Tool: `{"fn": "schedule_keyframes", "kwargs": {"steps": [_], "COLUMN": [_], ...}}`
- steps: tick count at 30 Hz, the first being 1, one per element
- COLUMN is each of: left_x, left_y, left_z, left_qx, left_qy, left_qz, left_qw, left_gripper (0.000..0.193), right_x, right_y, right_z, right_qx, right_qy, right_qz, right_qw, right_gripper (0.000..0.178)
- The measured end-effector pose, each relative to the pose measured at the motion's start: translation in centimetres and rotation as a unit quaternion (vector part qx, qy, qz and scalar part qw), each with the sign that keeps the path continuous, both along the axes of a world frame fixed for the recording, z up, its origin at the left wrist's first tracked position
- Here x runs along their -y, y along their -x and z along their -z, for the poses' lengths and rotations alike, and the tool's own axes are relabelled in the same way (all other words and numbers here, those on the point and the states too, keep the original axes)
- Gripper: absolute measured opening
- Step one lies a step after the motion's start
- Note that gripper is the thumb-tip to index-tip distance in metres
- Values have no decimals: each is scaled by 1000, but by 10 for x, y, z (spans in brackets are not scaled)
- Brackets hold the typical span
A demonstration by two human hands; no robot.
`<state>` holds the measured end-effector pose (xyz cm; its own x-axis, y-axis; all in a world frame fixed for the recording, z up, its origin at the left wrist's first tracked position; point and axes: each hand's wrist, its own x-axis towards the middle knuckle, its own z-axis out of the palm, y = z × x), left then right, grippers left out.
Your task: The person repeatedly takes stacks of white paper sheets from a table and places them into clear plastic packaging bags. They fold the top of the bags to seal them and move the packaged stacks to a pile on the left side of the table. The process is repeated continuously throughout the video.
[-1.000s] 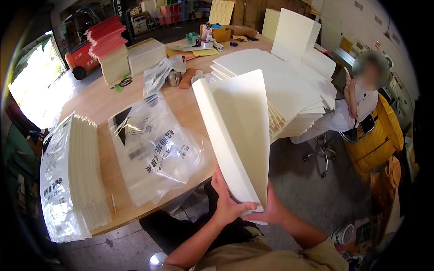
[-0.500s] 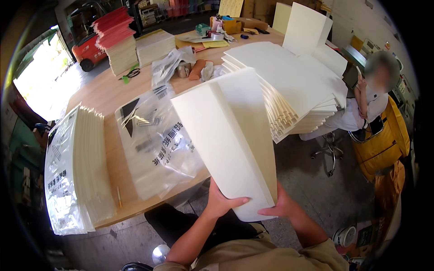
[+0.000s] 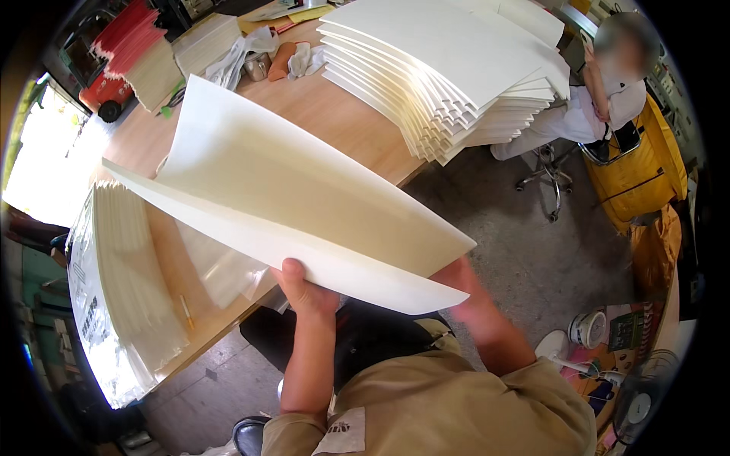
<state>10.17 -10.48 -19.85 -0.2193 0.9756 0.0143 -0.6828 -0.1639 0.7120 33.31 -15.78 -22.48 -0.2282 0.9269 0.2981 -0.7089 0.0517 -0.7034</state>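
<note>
A bundle of large white paper sheets [image 3: 274, 197], bent lengthwise into a trough, is held in front of me over the table's near edge. My left hand [image 3: 306, 292] grips its lower edge, with the thumb on the paper's face and the fingers hidden beneath. At the lower right end, my right hand [image 3: 462, 287] is closed on the sheets; most of its fingers are behind the paper. Partly covered by the bundle, a clear plastic bag [image 3: 220, 266] lies on the table. To the left stands a row of packed paper in printed clear bags [image 3: 125, 281].
Fanned stacks of white paper [image 3: 449, 61] fill the table's far right. Red-topped paper piles [image 3: 141, 57], an orange roll [image 3: 282, 61] and a metal cup [image 3: 257, 67] are at the back left. A pencil-like stick [image 3: 186, 310] lies near the table edge [image 3: 220, 323]. A person [image 3: 620, 91] sits at the right.
The paper bundle has swung from upright to slanting leftward, lower and opened into a trough. Both hands still hold it. My view has shifted, bringing the fanned stacks higher in the picture.
</note>
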Motion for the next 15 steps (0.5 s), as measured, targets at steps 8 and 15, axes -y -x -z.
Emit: {"fn": "schedule_keyframes", "kwargs": {"steps": [8, 15], "left_x": [10, 20], "left_y": [0, -8], "left_z": [13, 8], "left_qx": [-32, -77], "left_qy": [-25, -52], "left_qz": [-70, -148], "left_qw": [997, 985], "left_gripper": [86, 84], "right_x": [-4, -11], "right_y": [28, 18], "right_z": [-46, -7], "right_qx": [180, 159], "right_qy": [-84, -12], "right_qz": [35, -1], "right_qw": [979, 987], "right_gripper": [114, 62]}}
